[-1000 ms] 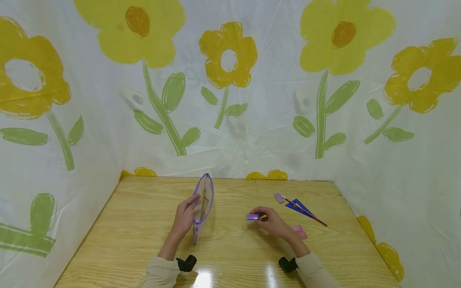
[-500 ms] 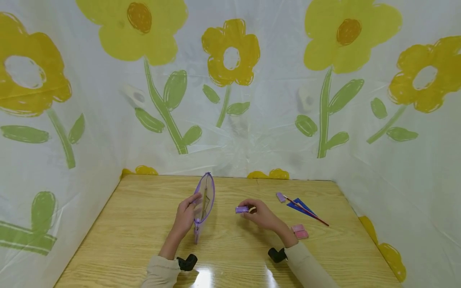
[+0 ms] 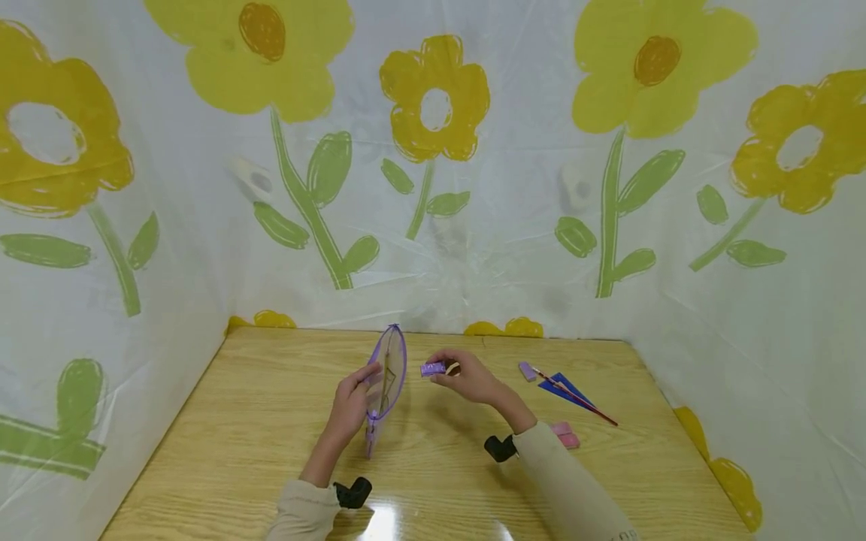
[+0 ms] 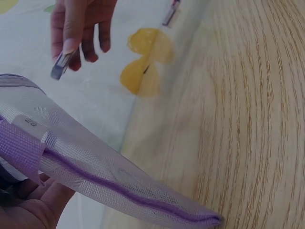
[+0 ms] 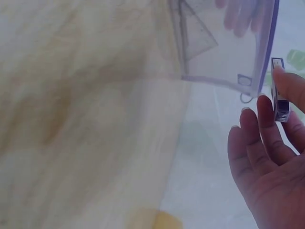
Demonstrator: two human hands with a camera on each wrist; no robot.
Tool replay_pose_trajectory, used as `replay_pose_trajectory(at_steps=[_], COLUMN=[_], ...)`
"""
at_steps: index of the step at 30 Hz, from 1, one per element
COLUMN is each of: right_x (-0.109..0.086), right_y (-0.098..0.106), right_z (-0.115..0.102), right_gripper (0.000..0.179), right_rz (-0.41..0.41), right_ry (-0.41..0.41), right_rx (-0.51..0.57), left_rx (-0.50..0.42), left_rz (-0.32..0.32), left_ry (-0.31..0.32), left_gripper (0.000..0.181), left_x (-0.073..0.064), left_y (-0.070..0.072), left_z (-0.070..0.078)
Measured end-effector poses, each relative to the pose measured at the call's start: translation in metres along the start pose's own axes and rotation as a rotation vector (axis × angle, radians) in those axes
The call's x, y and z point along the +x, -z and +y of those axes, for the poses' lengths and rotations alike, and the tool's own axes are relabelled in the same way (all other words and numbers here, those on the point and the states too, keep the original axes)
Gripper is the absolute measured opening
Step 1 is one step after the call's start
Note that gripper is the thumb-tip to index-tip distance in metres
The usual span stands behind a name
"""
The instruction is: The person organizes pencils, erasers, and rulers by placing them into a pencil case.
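Observation:
My left hand grips a see-through mesh zip pouch with purple edging, held upright above the wooden table. The pouch's mouth gapes toward the right, and a clear set square shows inside it in the right wrist view. Between thumb and fingers, my right hand pinches a small purple rectangular block with shiny ends; its exact kind is unclear. This block is just right of the pouch, apart from it. In the left wrist view the pouch hides part of the left hand.
On the table's right side lie a purple eraser, a blue set square and a slim red stick with a pale tip across it. Two pink blocks lie nearer, partly behind the right sleeve. A flower-printed sheet encloses the table.
My right hand has moved left and farther forward with the purple block, closing on the pouch. The left hand and the pouch have stayed almost where they were.

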State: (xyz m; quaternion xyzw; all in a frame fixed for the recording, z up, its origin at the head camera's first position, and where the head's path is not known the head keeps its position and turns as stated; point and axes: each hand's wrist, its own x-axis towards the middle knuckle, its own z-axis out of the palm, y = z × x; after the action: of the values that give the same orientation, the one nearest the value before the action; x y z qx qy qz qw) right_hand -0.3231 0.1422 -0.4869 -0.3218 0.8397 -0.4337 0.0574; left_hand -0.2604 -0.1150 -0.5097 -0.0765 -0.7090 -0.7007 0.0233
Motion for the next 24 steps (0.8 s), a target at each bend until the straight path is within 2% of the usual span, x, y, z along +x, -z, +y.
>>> replay_pose_trajectory(at_steps=[8,17,24], right_x=[0.030,0.060,0.074], right_y=[0.003,0.001,0.001], right_z=[-0.013,-0.023,-0.031], right_gripper=[0.023,0.021,0.021], right_rz=[-0.027,-0.085,-0.128], right_ry=[0.078,0.061,0.074], right_rx=[-0.034,-0.142,-0.215], left_rx=[0.013,0.017,0.004], left_rz=[0.008,-0.006,-0.012], left_ry=[-0.007,-0.020,-0.006], left_gripper=[0.047,0.047,0.047], left_x=[-0.001,-0.002,-0.001], left_y=[0.000,0.001,0.003], left_z=[0.002,0.001,0.000])
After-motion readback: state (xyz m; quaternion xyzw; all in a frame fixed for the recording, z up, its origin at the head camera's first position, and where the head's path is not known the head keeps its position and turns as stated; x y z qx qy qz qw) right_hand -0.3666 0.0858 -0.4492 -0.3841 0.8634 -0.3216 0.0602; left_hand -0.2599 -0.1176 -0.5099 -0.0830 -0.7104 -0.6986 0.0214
